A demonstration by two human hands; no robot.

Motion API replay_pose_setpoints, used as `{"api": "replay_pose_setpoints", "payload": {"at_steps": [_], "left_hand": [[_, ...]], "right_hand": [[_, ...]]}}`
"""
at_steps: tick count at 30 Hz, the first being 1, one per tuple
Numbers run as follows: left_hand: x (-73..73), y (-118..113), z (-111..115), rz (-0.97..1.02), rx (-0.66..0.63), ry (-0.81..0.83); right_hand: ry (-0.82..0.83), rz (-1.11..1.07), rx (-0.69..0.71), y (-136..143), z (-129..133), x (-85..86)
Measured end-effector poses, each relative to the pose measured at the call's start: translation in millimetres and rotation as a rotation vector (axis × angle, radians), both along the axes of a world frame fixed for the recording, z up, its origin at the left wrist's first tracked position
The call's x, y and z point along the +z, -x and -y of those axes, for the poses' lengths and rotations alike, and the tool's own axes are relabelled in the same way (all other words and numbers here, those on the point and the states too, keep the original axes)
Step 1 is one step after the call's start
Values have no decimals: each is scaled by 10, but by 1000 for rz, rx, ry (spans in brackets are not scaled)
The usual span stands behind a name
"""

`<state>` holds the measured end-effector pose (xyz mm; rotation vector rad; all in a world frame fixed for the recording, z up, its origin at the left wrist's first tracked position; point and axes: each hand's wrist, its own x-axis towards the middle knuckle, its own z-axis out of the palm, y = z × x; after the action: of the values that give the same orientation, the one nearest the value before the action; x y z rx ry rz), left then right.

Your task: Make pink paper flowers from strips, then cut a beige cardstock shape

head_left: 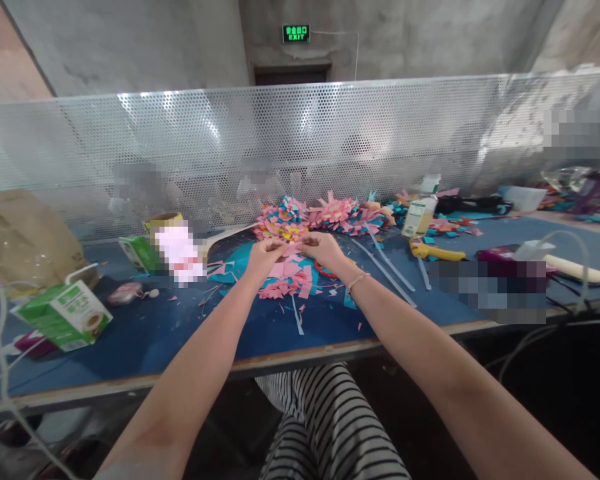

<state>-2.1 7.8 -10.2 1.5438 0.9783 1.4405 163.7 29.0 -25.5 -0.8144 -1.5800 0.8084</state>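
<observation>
My left hand (267, 253) and my right hand (321, 248) meet over the middle of the blue table. Between them a small pink paper piece (293, 249) is pinched, the fingertips of both hands closed on its two sides. Just below lies a heap of pink paper pieces (283, 279), partly on a sheet of bright blue paper (237, 260). Behind my hands sit fringed paper flowers (333, 215) in pink, blue and yellow. An orange ring-shaped thing (326, 269) lies by my right hand, half hidden by it.
Clear glue sticks (386, 270), a yellow-handled glue gun (437, 251) and a bottle (421, 212) are to the right. On the left stand a green-and-white carton (65, 317), a phone (180, 253) with a blurred screen and a brown bag (35, 233). A perforated metal screen (205, 133) closes off the back.
</observation>
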Motion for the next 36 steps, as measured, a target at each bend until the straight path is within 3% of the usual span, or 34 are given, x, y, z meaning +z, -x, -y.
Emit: {"api": "replay_pose_setpoints", "payload": {"at_steps": [9,18,23,27,32,36], "left_hand": [[-3,13,-5,-150,16,-111],[-11,29,-21,-245,13,-199],[55,43,25,-278,97,-228],[90,35,71,-217,123,-129],[41,1,36,26,13,-17],[7,-3,-17,131,37,-42]], "right_hand": [[-22,103,70,7,17,-8],[-63,131,2,6,61,45],[-55,114,38,-14,20,31],[-59,67,64,-44,-15,4],[-110,17,28,-53,20,35],[-169,13,42,-42,56,68]]}}
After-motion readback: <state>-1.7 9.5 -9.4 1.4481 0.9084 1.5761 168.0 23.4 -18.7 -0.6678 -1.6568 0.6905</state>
